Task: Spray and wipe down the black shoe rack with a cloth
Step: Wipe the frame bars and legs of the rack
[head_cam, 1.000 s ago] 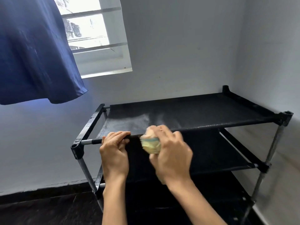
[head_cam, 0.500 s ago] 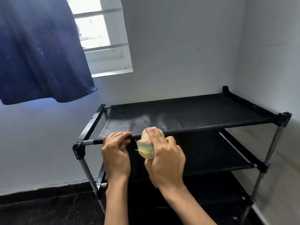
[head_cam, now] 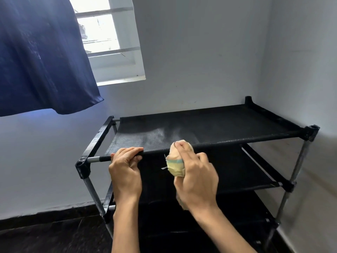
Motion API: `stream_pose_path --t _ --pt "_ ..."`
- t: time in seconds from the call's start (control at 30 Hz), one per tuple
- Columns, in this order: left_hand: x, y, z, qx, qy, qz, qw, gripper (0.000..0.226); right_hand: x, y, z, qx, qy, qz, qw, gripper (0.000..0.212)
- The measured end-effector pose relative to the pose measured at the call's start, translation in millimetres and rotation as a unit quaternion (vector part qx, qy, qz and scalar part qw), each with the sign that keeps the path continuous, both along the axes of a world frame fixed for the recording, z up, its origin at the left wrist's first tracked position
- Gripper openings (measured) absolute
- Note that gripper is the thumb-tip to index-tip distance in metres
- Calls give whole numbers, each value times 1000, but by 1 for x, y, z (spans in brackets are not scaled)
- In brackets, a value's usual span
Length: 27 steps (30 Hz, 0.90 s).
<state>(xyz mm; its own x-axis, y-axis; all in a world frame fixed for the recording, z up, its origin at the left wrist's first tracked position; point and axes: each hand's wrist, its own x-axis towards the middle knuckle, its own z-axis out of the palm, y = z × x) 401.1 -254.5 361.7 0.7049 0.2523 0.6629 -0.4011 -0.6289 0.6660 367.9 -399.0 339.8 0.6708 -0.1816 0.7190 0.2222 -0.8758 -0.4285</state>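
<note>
A black shoe rack (head_cam: pixel 228 123) with fabric shelves and metal posts stands in the room's corner. Its top shelf shows a pale damp patch near the front left. My left hand (head_cam: pixel 125 170) grips the top shelf's front bar near its left end. My right hand (head_cam: pixel 197 178) holds a bunched yellowish cloth (head_cam: pixel 176 165) with a green stripe and presses it against the same front bar, just right of my left hand. No spray bottle is in view.
A dark blue garment (head_cam: pixel 40 57) hangs at the upper left, in front of a barred window (head_cam: pixel 107 39). White walls close in behind and to the right of the rack. The floor (head_cam: pixel 45 236) is dark and glossy.
My right hand has slid the cloth a little along the front bar, to the left and up onto its edge. My left hand has kept its grip on the bar.
</note>
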Motion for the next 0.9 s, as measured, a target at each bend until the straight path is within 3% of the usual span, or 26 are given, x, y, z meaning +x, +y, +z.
stream_pose_path --t 0.13,0.3,0.47,0.67,0.9 --pt "0 0 0 -12 6 -7 1000 26 -4 -42 2 48 14 -60 997 77" --pt "-3 5 2 -3 36 -22 999 26 -6 -77 5 89 25 -137 986 66" --pt "-13 -23 13 120 115 -3 986 32 -8 -46 15 56 20 -73 996 65" --pt "-11 -63 7 89 107 13 990 19 -7 -10 14 -12 38 -7 999 66" --pt "-4 -59 4 76 54 -6 996 17 -9 -71 19 125 62 -97 986 57"
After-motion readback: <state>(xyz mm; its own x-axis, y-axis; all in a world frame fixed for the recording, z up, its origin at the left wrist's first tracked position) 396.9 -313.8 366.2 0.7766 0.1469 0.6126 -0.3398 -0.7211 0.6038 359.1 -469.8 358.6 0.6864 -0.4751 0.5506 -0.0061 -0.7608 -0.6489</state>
